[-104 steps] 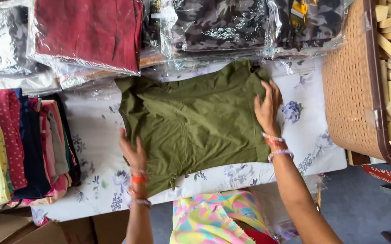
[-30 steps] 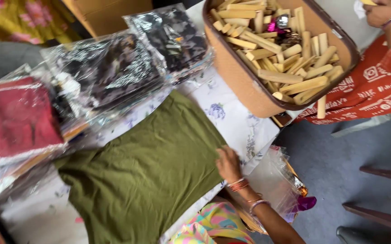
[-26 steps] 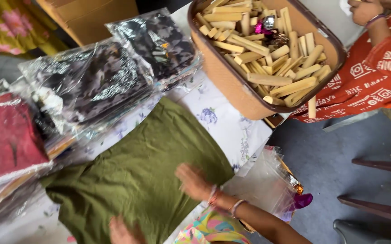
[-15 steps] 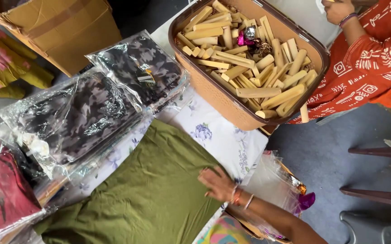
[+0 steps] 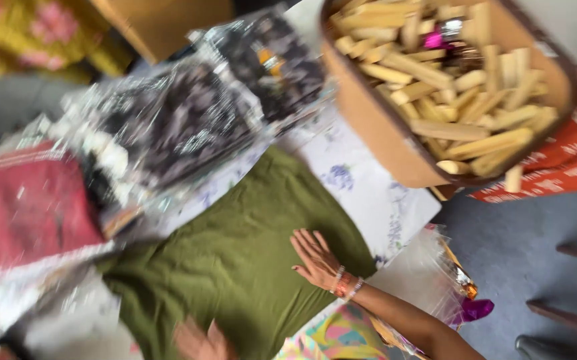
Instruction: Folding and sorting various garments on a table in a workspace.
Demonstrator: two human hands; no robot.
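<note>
An olive-green cotton garment is seen laid flat across the middle of the view, on a white cloth printed with blue flowers that covers the work surface. The whole picture is smeared by camera motion, so fine detail cannot be made out.

Above and to the left of the garment, stacks of clear plastic bags holding dark camouflage-patterned clothing are piled, with their lower edges overlapping the floral cloth. Further left, a bagged dark red garment is seen. At the upper right, a tan woven plastic basket is filled with pale wooden sticks, among which a few shiny pink and dark foil wrappers lie. Beside the basket, part of another person's orange-red patterned sleeve is in view. A crumpled clear plastic bag hangs off the near right edge of the surface.

The right hand is laid palm down on the right part of the green garment, with its fingers spread and flat against the fabric; bangles are worn at the wrist. The left hand is glimpsed at the bottom edge, on the near hem of the garment, but it is too blurred for its fingers to be read, so its state cannot be told.
</note>
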